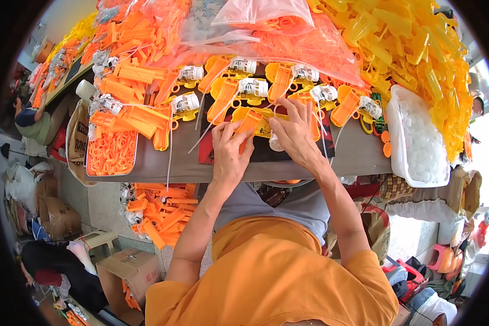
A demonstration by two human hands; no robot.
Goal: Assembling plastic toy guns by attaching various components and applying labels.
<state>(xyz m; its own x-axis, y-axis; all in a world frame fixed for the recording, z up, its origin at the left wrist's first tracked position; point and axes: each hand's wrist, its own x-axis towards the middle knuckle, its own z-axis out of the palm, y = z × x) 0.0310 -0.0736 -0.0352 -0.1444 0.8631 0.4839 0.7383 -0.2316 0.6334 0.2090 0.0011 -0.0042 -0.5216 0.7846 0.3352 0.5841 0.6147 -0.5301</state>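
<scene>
My left hand (231,149) grips the orange piece (249,121) of a toy between thumb and fingers. This piece sits in a yellow plastic half shell (263,130), which lies over a dark red-and-black mat (207,154). My right hand (298,136) holds the shell's right end, fingers bent over it, with a white cylinder (276,144) under the palm. Part of the shell is hidden by my fingers. Just beyond stand several similar half-built toys, such as one with a white motor unit (252,87) and an orange part (225,98). Thin pale tubes trail from some of them.
A tray of small orange parts (112,155) stands left, near stacked orange pieces (141,117). Right of the mat sits a white bin (395,146) of translucent caps. Yellow shells (413,49) heap behind it. Bagged orange parts (309,46) line the back. Green-handled scissors (377,117) lie right.
</scene>
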